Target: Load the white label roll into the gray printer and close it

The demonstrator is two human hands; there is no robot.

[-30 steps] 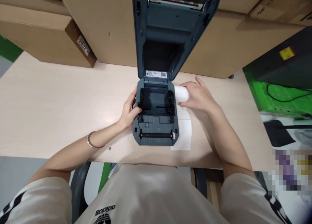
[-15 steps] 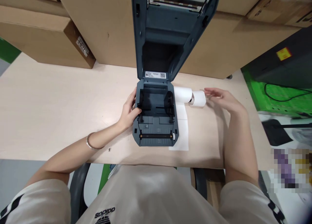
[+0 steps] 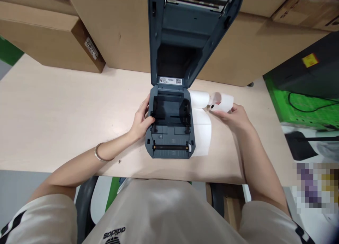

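A dark blue-grey label printer (image 3: 171,131) stands on the table with its lid (image 3: 182,35) raised, showing a bare roll bay and a black roller. Wrapped round the printer's left side is my left hand (image 3: 142,120), thumb over the rim. To the right of the printer, my right hand (image 3: 235,115) grips a small white paper roll (image 3: 224,102) from its right side and below. Another white paper roll (image 3: 200,99) lies against the printer's right side. A loose strip of white paper (image 3: 203,134) stretches toward the front, partly hidden by the printer.
Large cardboard boxes (image 3: 127,35) line the back of the table (image 3: 66,113). A smaller cardboard box (image 3: 53,42) sits at the back left. Beyond the right edge are a dark cabinet (image 3: 304,70) and a black cable (image 3: 312,109) on a green surface.
My right hand has closed on the small paper roll, lifting and turning it slightly to the right. The paper strip has shifted right. My left hand keeps its hold on the printer.
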